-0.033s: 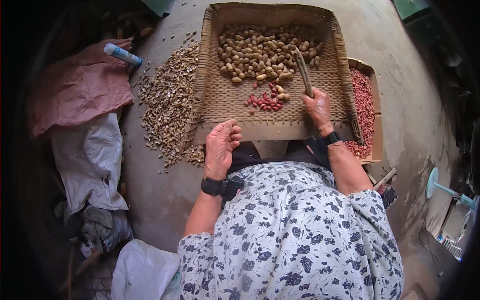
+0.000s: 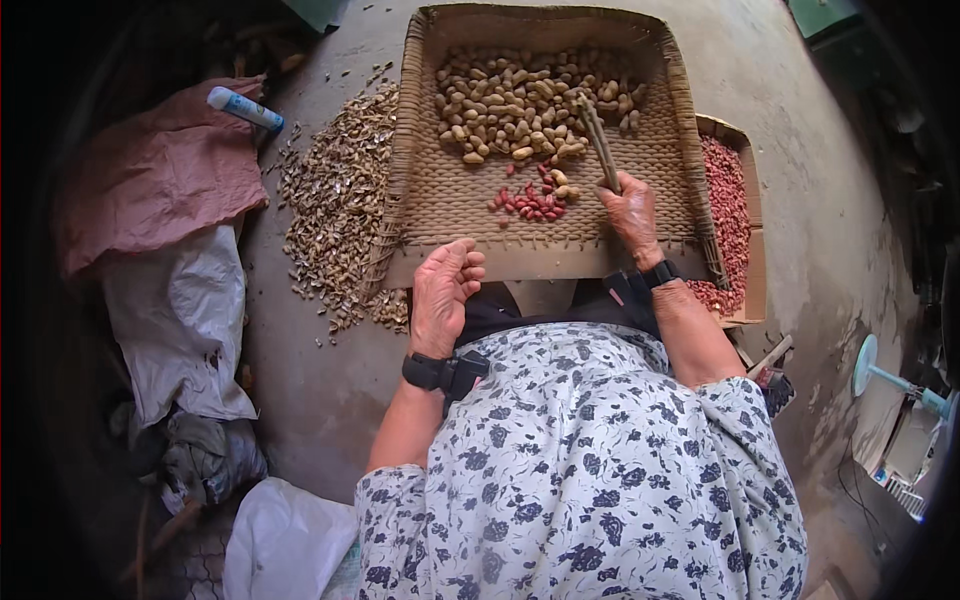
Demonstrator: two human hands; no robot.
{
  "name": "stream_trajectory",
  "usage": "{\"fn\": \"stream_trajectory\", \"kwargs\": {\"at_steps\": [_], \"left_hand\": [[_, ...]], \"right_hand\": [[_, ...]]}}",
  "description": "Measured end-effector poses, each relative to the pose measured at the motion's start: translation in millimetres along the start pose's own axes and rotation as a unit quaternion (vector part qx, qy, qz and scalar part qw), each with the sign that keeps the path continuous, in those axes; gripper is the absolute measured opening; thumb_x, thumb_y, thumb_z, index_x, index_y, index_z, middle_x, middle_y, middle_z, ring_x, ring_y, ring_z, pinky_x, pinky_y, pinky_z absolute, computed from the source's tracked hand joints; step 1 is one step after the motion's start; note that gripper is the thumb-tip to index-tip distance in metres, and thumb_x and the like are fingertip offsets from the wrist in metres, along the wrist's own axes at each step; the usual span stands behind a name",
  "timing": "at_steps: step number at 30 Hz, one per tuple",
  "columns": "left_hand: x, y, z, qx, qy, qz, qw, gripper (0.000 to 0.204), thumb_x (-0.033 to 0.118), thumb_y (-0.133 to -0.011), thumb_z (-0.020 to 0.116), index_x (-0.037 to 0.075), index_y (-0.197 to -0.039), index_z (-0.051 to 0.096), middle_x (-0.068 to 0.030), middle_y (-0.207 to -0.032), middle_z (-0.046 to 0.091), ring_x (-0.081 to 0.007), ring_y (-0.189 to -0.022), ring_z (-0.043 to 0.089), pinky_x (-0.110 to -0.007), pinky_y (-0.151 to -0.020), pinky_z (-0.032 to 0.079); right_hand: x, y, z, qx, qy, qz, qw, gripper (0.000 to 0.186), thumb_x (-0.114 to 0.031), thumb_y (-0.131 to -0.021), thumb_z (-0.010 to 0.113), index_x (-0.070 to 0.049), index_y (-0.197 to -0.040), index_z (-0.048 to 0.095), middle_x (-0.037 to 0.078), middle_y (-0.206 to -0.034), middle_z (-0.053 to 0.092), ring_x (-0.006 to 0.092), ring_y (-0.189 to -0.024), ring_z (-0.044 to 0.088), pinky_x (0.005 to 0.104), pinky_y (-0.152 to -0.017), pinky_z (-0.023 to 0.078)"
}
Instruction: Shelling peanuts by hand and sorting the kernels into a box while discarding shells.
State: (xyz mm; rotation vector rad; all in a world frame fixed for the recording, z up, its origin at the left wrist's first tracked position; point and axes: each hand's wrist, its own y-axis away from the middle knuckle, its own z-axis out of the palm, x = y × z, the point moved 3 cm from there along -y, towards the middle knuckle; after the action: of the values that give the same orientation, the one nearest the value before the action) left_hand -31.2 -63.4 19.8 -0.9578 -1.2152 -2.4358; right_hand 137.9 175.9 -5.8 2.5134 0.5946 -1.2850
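In front of me lies a woven basket tray (image 2: 470, 232) with a raised rim. Unshelled peanuts (image 2: 520, 105) are heaped toward its far side, and a small cluster of red peanut kernels (image 2: 535, 207) sits nearer me. My right hand (image 2: 633, 215) is closed round the near end of wooden tongs (image 2: 600, 145), which look like two thin sticks side by side; their far end points up and left over the peanuts' edge. My left hand (image 2: 442, 295) is at the tray's near left edge, fingers curled and pressed together; what they hold, if anything, is hidden.
Empty peanut shells (image 2: 340, 200) are piled on the floor left of the tray. At its right stands a cardboard box (image 2: 752, 270) of red kernels (image 2: 727, 190). Farther left are a reddish sack (image 2: 165, 170), a blue-and-white tube (image 2: 245, 108) and a white sack (image 2: 180, 310).
The far end of the tongs has swung slightly left, and my right hand has shifted a little left with it. My left hand is nearly still.
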Motion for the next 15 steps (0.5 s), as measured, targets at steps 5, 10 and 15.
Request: {"fn": "stream_trajectory", "kwargs": {"at_steps": [5,10,15], "left_hand": [[2,-9,7,-0.024,-0.039,0.002,0.999,0.022,0.021,-0.090,0.061,0.002,-0.102,0.061,-0.0045,-0.082,0.065,-0.0098,-0.067,0.061,-0.019,-0.056,0.049],[9,-20,29,-0.040,-0.100,-0.001,0.994,0.022,0.019,-0.090,0.061,0.001,-0.102,0.062,-0.0061,-0.085,0.066,-0.0115,-0.069,0.062,-0.020,-0.059,0.050],[5,-29,62,-0.075,-0.086,0.031,0.993,0.026,0.018,-0.089,0.063,-0.002,-0.105,0.062,-0.0074,-0.090,0.067,-0.0140,-0.079,0.065,-0.025,-0.068,0.054]], "right_hand": [[-24,-1,24,-0.061,0.032,-0.103,0.992,0.016,-0.007,-0.073,0.066,-0.003,-0.089,0.068,0.013,-0.081,0.064,0.0233,-0.074,0.060,0.0321,-0.070,0.047],[-33,6,29,-0.039,-0.054,-0.037,0.997,0.017,-0.009,-0.075,0.070,-0.002,-0.091,0.066,0.008,-0.074,0.063,0.0137,-0.066,0.056,0.0295,-0.061,0.045],[-79,24,29,-0.069,-0.136,-0.048,0.987,0.015,-0.006,-0.078,0.068,-0.002,-0.090,0.063,0.010,-0.075,0.062,0.0126,-0.067,0.058,0.0301,-0.059,0.046]]}}
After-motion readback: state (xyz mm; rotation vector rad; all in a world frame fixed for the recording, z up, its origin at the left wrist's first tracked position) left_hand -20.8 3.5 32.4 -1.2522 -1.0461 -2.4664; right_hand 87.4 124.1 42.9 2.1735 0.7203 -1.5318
